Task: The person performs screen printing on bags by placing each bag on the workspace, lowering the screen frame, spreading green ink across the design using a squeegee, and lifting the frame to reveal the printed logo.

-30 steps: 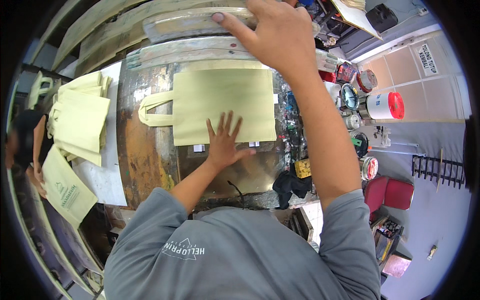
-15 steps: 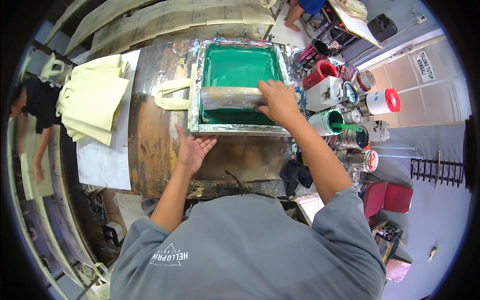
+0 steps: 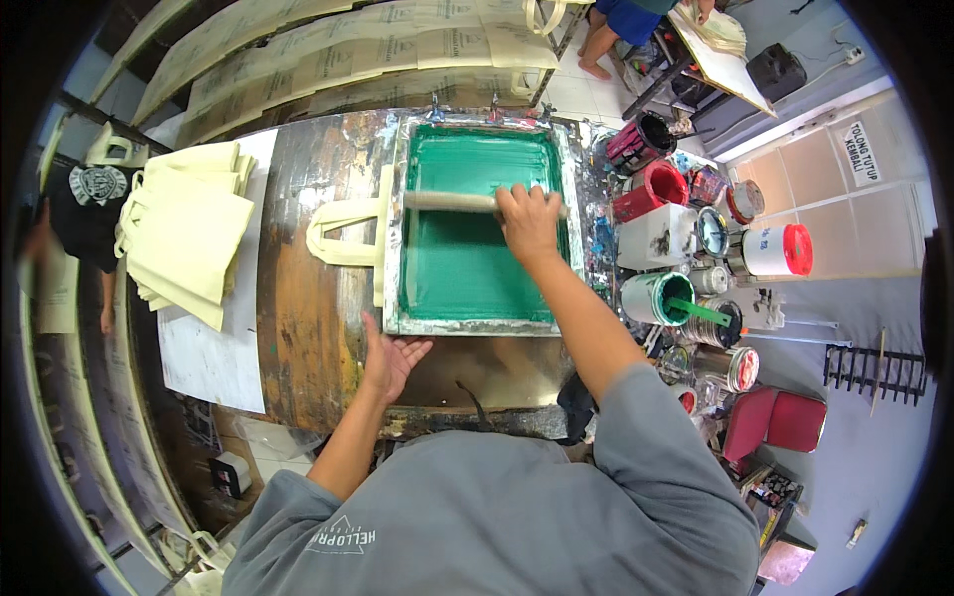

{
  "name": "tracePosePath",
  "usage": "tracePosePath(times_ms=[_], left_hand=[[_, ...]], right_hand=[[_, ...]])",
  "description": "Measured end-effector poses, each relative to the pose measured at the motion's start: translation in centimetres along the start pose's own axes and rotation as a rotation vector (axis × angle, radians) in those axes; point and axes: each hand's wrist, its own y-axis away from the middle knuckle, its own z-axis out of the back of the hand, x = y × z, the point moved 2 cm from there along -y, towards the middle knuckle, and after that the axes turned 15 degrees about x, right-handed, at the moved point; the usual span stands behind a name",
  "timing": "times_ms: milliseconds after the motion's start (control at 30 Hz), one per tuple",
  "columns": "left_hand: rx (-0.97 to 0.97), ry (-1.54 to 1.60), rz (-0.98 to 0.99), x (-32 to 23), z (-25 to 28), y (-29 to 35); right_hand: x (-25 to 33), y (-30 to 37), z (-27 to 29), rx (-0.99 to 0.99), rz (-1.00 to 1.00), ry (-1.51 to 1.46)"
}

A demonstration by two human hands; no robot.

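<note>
A wooden squeegee (image 3: 452, 202) lies across the green-inked printing screen (image 3: 477, 283), in its far half. My right hand (image 3: 530, 221) is closed around the squeegee's right end. Just in front of the screen's near left corner is my left hand (image 3: 391, 360), palm up with fingers stretched out and nothing in it. Whether its fingertips touch the white frame (image 3: 467, 328) is hard to tell. From under the frame's left side sticks out a cream tote bag's handle (image 3: 316, 233); the rest of that bag is hidden.
Cream tote bags (image 3: 189, 228) are piled on a white sheet at left. Along the table's right side stand ink tubs, among them a white tub (image 3: 646, 298) with a green spatula. Racks of printed bags (image 3: 397, 50) rise behind. Another person (image 3: 94, 214) is at far left.
The squeegee has travelled with my right hand toward the screen's far side, leaving an even green layer in the near part. My left hand keeps near the frame's corner. The view has shifted.
</note>
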Motion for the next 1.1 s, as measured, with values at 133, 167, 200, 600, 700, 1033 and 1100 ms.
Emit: tracePosePath(times_ms=[133, 167, 200, 600, 700, 1033, 1100], left_hand=[[-0.016, -0.1, 0.122, 0.5, 1.4, -1.3], [0.028, -0.195, 0.361, -0.1, 3.8, -1.1], [-0.013, -0.521, 0.375, -2.0, 2.2, -1.2], [-0.165, -2.264, -0.58, -16.5, -13.0, -27.0], [-0.192, -2.225, -0.853, -15.3, -12.0, -26.4], [-0.16, -2.22, -0.899, -9.9, -9.1, -19.3], [-0.118, -2.202, -0.888, -7.9, -8.1, -16.2]], right_hand=[[-2.7, -6.6, -0.6, 0.114, 0.019, -0.003], [-3.3, -8.1, -0.2, 0.207, 0.021, -0.003], [-3.8, -8.8, 0.4, 0.194, 0.03, -0.016], [-4.8, -9.9, -1.1, 0.186, 0.057, -0.003], [-4.2, -7.5, -0.7, 0.203, 0.074, -0.021], [-1.5, 0.0, -0.4, 0.221, 0.11, -0.028], [-0.1, 3.6, -0.5, 0.211, 0.108, -0.031]])
